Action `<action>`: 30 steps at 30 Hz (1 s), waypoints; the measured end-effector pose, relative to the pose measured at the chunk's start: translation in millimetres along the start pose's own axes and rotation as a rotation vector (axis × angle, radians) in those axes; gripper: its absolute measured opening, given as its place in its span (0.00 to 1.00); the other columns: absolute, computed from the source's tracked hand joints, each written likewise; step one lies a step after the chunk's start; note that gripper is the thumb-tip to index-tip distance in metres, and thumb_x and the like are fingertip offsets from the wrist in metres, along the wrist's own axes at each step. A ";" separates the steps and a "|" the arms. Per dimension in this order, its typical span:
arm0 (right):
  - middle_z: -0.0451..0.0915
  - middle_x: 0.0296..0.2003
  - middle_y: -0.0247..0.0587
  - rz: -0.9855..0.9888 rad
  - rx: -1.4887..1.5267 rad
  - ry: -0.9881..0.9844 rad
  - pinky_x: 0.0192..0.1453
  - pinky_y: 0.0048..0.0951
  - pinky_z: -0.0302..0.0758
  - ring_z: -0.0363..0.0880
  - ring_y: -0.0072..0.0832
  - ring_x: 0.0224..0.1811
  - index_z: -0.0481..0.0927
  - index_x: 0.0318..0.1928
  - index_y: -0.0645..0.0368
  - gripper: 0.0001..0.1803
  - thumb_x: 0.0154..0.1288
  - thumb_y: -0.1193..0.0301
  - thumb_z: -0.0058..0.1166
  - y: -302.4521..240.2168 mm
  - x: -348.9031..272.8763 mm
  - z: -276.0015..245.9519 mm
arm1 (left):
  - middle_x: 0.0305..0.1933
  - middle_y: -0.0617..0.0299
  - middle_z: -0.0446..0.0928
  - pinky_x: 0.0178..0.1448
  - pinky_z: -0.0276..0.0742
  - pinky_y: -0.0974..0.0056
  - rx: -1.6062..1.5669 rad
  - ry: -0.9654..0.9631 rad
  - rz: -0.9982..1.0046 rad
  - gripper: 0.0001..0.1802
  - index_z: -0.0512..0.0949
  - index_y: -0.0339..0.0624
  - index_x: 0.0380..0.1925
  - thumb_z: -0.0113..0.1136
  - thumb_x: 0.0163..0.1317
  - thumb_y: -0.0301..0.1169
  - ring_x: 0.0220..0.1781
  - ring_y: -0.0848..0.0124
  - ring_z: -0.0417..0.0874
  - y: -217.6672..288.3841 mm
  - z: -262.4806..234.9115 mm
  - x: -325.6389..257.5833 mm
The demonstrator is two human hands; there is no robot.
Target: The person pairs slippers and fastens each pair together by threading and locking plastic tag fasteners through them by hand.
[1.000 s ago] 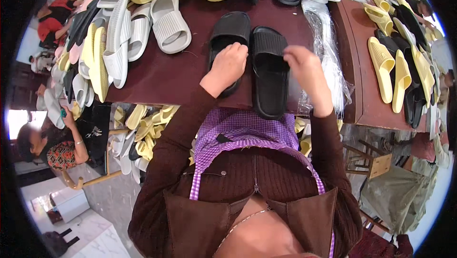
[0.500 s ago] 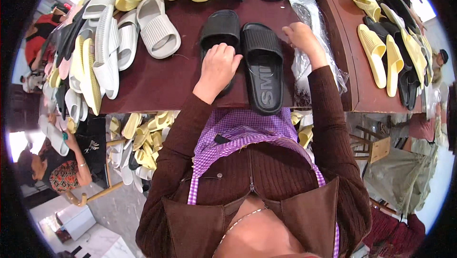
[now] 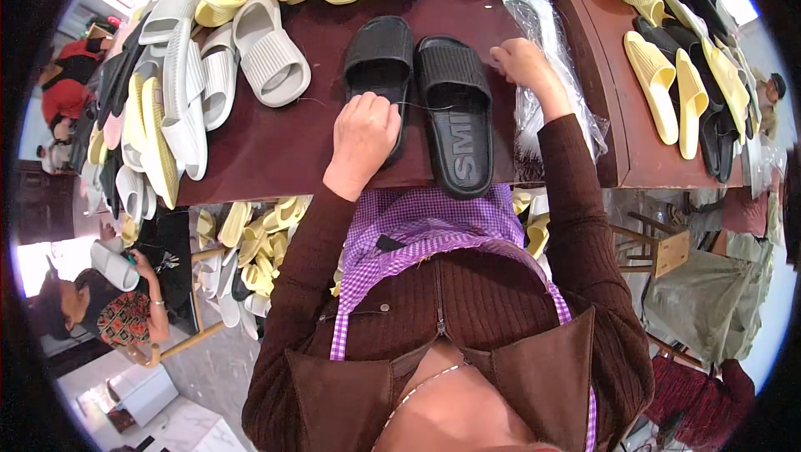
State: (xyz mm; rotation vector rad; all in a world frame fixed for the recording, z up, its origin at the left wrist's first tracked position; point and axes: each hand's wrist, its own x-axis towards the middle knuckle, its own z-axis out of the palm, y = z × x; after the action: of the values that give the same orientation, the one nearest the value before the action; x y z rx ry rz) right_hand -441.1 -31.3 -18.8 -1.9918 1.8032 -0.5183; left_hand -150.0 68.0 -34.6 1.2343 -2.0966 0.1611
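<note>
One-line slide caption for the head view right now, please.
Left hand rests on one black ribbed foam slide sandal, right hand beside its mate, on a dark red table.

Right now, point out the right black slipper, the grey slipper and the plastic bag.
right black slipper (image 3: 457,110), head view, on its ribbed strap.
grey slipper (image 3: 271,60), head view, on its ribbed strap.
plastic bag (image 3: 534,10), head view, on its clear upper end.

Black ribbed slippers (image 3: 425,93) on dark maroon table (image 3: 275,148) (apron (image 3: 417,227) seemingly purple gingham).
</note>
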 end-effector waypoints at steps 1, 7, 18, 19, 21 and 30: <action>0.78 0.20 0.43 -0.001 0.000 0.000 0.26 0.32 0.74 0.76 0.31 0.18 0.78 0.28 0.69 0.18 0.64 0.63 0.50 -1.5 0.3 0.2 | 0.23 0.56 0.70 0.33 0.73 0.57 -0.017 0.012 0.015 0.10 0.69 0.40 0.18 0.59 0.52 0.27 0.29 0.58 0.75 4.0 -0.5 0.2; 0.78 0.20 0.43 -0.019 0.010 -0.018 0.26 0.33 0.74 0.77 0.31 0.19 0.78 0.28 0.69 0.18 0.64 0.63 0.50 -5.4 0.5 -0.4 | 0.21 0.54 0.68 0.32 0.72 0.57 -0.036 -0.013 0.057 0.10 0.68 0.39 0.15 0.57 0.50 0.23 0.27 0.57 0.74 20.1 -2.9 -11.4; 0.79 0.22 0.46 0.028 -0.003 -0.028 0.28 0.36 0.74 0.79 0.35 0.23 0.79 0.29 0.68 0.19 0.64 0.61 0.50 -11.9 9.0 8.7 | 0.21 0.54 0.70 0.33 0.73 0.57 0.056 0.063 0.038 0.10 0.69 0.40 0.15 0.57 0.52 0.25 0.27 0.57 0.75 10.0 3.7 -2.6; 0.80 0.24 0.50 0.060 0.014 -0.057 0.32 0.39 0.75 0.80 0.39 0.26 0.80 0.30 0.69 0.20 0.63 0.60 0.50 -13.0 10.9 8.9 | 0.21 0.54 0.70 0.33 0.74 0.57 0.072 0.073 0.063 0.10 0.70 0.40 0.15 0.56 0.53 0.26 0.27 0.57 0.75 8.2 7.6 2.1; 0.81 0.26 0.54 0.084 0.027 -0.085 0.37 0.42 0.76 0.82 0.44 0.29 0.80 0.32 0.69 0.21 0.63 0.58 0.50 -15.6 15.7 9.2 | 0.21 0.54 0.71 0.33 0.74 0.57 0.083 0.074 0.050 0.10 0.70 0.40 0.15 0.56 0.53 0.26 0.27 0.57 0.75 2.8 18.0 12.2; 0.80 0.22 0.40 0.240 0.183 -0.196 0.24 0.32 0.75 0.81 0.28 0.23 0.80 0.31 0.66 0.19 0.64 0.60 0.50 -15.9 11.1 -2.5 | 0.21 0.54 0.73 0.31 0.74 0.55 0.014 0.011 0.006 0.10 0.71 0.40 0.15 0.56 0.52 0.28 0.27 0.57 0.77 10.9 10.3 7.9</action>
State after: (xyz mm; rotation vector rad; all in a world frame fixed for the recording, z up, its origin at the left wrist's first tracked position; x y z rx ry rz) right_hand -427.9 -41.2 -8.2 -1.6192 1.7729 -0.3832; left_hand -166.4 63.8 -35.1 1.2326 -2.0931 0.1849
